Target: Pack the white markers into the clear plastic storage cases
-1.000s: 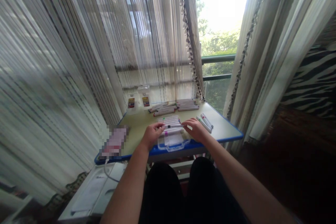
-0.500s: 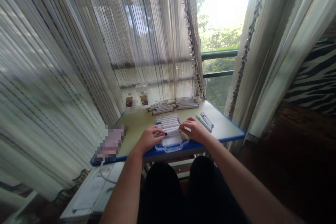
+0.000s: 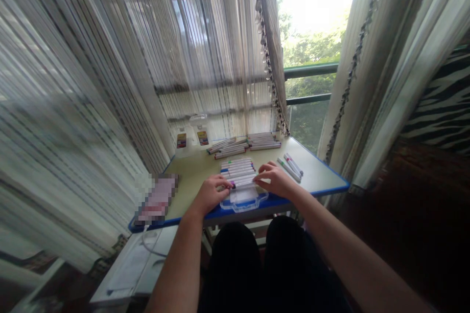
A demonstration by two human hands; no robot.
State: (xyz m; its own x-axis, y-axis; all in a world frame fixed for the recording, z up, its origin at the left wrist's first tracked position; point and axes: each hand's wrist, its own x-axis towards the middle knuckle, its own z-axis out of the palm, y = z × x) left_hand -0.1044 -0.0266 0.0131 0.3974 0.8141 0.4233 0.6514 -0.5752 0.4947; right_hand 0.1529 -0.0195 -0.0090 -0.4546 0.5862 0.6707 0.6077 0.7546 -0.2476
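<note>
A clear plastic case lies at the near edge of the small blue-rimmed desk, with a row of white markers laid in it. My left hand and my right hand pinch the two ends of one marker at the near side of the row. Both hands' fingers are curled on it.
More markers lie in piles at the desk's far edge, and a few loose ones lie to the right. Two small bottles stand at the back left. Curtains flank a window; a white unit sits below left.
Both hands brought the marker down from above the row to the near side of the case. The camera shifted slightly.
</note>
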